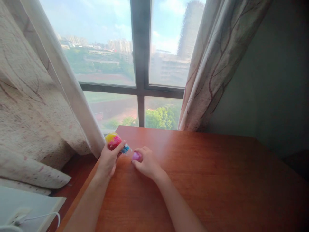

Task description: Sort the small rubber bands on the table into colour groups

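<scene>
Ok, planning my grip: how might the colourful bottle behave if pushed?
The bottle looks rounded, so it would probably roll. It's likely light, as the left hand alone holds it. Its clear end suggests smooth, perhaps slippery plastic.

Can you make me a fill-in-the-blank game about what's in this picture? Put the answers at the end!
1. The rounded yellow, pink and blue container is held in the person's ____.
2. The person's right hand holds a small, rounded, light-purple thing.  Between the container's yellow and blue parts, the ____ part is nearer to it.
3. Through the dark-framed glass window, the leafy tree looks ____.

Missing words: left hand; blue; green.
</scene>
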Demonstrator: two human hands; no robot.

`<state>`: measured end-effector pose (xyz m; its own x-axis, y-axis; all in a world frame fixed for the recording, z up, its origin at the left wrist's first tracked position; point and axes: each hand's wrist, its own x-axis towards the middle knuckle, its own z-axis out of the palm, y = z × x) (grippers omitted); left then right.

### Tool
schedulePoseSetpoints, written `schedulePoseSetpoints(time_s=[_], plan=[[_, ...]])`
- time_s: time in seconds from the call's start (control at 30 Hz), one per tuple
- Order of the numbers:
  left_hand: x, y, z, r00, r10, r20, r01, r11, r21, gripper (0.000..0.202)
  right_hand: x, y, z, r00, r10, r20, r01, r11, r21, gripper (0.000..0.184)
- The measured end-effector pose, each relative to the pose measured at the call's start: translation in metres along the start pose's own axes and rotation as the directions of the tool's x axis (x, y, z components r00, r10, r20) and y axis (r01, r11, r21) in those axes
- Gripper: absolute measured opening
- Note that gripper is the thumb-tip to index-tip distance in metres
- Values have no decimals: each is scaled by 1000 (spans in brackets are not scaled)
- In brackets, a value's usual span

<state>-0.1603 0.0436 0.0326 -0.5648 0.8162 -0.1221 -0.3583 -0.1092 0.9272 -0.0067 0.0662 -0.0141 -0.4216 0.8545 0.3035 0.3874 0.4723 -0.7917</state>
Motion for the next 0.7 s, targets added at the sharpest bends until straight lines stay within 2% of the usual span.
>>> schedulePoseSetpoints(time_s=[0.23,0.43,0.7], plan=[[-3,2,-3,996,11,92,-18,997,80,44,-6,14,-12,983,116,-142,-99,988,119,24],[-10,1,-9,992,59,114,-74,988,132,44,-20,21,-17,986,75,-152,-50,986,160,25],[-17,0,1,989,75,130,-93,986,139,43,-21,16,-16,986,62,-157,-40,989,141,24]])
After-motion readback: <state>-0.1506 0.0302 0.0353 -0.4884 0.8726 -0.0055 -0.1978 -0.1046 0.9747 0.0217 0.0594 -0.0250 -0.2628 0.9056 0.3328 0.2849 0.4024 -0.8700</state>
